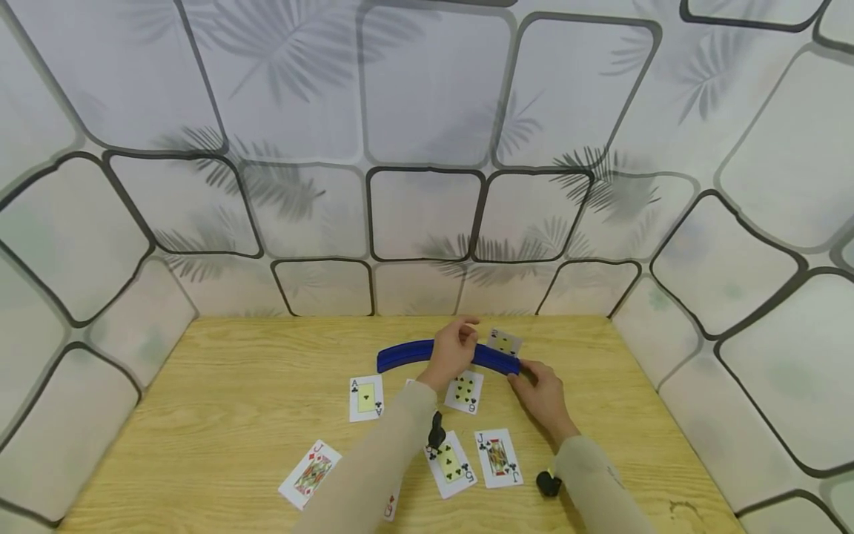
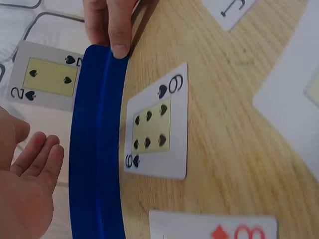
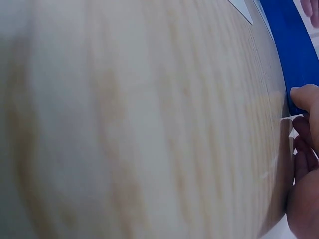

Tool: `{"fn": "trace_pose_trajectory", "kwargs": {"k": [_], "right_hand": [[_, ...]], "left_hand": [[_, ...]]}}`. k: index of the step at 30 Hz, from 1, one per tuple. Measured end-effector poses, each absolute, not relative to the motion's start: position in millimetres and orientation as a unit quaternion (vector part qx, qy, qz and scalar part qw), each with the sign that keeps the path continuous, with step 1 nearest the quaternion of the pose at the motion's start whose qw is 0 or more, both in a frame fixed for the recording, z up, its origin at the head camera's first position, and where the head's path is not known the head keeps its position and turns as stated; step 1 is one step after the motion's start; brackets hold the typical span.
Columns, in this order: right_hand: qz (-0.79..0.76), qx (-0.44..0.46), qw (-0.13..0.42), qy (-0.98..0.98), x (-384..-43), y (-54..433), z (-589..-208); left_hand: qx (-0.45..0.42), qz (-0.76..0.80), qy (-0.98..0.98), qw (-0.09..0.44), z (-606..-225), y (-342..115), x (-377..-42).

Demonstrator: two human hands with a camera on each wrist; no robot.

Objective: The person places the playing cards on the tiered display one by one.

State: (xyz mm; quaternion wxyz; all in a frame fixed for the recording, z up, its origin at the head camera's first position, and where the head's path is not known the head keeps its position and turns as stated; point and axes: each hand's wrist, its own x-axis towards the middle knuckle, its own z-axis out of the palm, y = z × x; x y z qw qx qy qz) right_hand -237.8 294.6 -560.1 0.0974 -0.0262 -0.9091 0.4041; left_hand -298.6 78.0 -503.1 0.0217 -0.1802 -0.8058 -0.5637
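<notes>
A curved blue card holder (image 1: 407, 354) lies toward the back of the table. The two of spades (image 1: 503, 343) stands in its slot near the right end. My right hand (image 1: 542, 397) grips that end, its thumb on the near side in the right wrist view. Over the middle of the holder is my left hand (image 1: 454, 354), fingers loosely bent and nothing in them. In the left wrist view the left hand (image 2: 27, 184) shows its palm, apart from the two of spades. The six of spades (image 1: 463, 391) lies face up just in front of the holder.
Face up on the wooden table (image 1: 233, 393) lie the ace of clubs (image 1: 365, 398), five of clubs (image 1: 450, 466), jack of clubs (image 1: 499, 458) and jack of diamonds (image 1: 310, 475). A red card (image 1: 391, 506) is mostly under the left sleeve. Patterned walls enclose the back and sides.
</notes>
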Motion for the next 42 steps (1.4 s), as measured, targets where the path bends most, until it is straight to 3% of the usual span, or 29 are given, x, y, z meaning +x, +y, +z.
{"fn": "trace_pose_trajectory", "kwargs": {"k": [16, 27, 42], "right_hand": [[0.399, -0.017, 0.101, -0.911, -238, 296, -561], [0.394, -0.016, 0.099, -0.914, -236, 295, -561], [0.393, -0.020, 0.089, -0.915, -235, 292, -558]], "left_hand": [[-0.180, -0.505, -0.843, 0.040, -496, 11, -289], [-0.200, -0.437, -0.871, 0.105, -493, -37, -281], [-0.190, -0.360, -0.909, 0.089, -496, -92, -262]]}}
